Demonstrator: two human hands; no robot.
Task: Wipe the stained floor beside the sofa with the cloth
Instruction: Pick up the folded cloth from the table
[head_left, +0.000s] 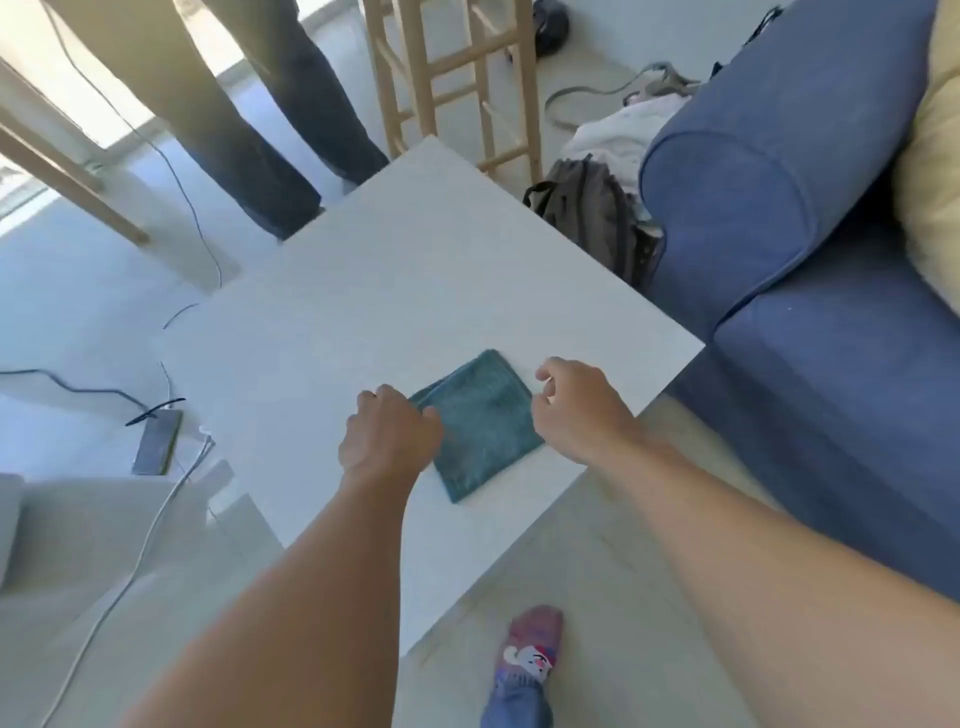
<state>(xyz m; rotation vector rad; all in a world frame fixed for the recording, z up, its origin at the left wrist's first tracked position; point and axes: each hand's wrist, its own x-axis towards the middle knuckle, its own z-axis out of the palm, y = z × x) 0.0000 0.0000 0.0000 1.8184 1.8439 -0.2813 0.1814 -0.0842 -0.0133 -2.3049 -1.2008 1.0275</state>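
A folded teal cloth (480, 426) lies flat on the white table (374, 291), near its front right edge. My left hand (389, 436) rests on the cloth's left edge with fingers curled over it. My right hand (576, 405) touches the cloth's right edge, fingers bent and pinching loosely. The blue sofa (810, 260) stands to the right of the table. Pale floor (623, 561) shows between the table and the sofa. No stain is visible on it.
A grey backpack (592, 213) and white laundry (623, 130) lie beside the sofa arm. A person's legs (270, 130) stand behind the table, next to a wooden chair (457, 78). Cables and a phone (156, 441) lie on the floor at left. My socked foot (530, 649) is below.
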